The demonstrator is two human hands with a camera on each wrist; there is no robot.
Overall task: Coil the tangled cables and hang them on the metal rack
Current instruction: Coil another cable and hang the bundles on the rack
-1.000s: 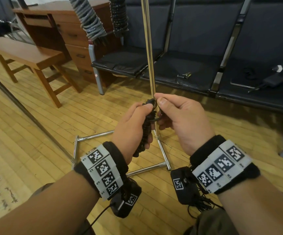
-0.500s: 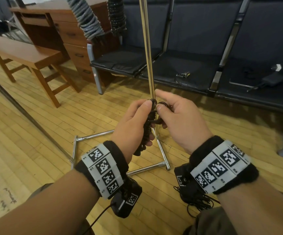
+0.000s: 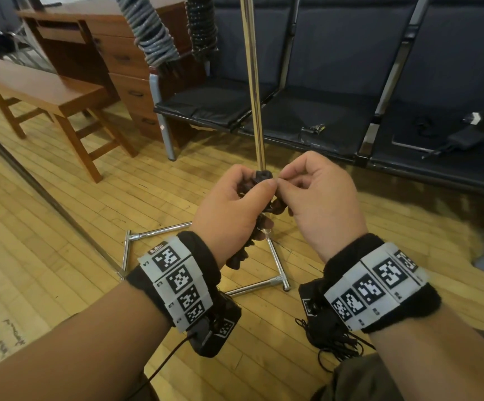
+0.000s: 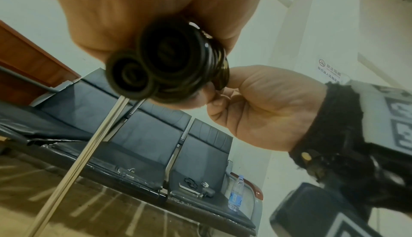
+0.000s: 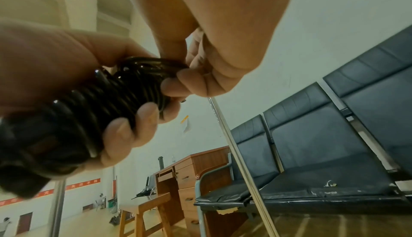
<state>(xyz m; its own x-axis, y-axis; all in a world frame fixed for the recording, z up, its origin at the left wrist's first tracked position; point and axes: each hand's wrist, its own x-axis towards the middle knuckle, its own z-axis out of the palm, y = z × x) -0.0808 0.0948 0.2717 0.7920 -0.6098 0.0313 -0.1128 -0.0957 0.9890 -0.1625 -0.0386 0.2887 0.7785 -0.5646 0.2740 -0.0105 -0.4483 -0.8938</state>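
Bunching in the left hand (image 3: 229, 209), the black coiled cable (image 5: 93, 103) sits just in front of the metal rack's upright pole (image 3: 253, 82), above the rack's floor frame (image 3: 275, 259). The left fingers (image 5: 125, 129) are curled round the stacked loops, while the right hand (image 3: 319, 204) pinches the top loop between thumb and fingertips.

The likeliest trouble, as I judge it, is springback: the glossy loops look stiff, and if the pinch slackens before the end is tucked, the top turns could pop free and the bundle unwind. The tail hanging below the left hand might also snag on the floor frame.

Two finished coils, a grey coiled cable (image 3: 151, 33) and another black one (image 3: 201, 27), hang above. Behind stand black waiting-room seats (image 3: 321, 117) and a wooden table (image 3: 41, 88).
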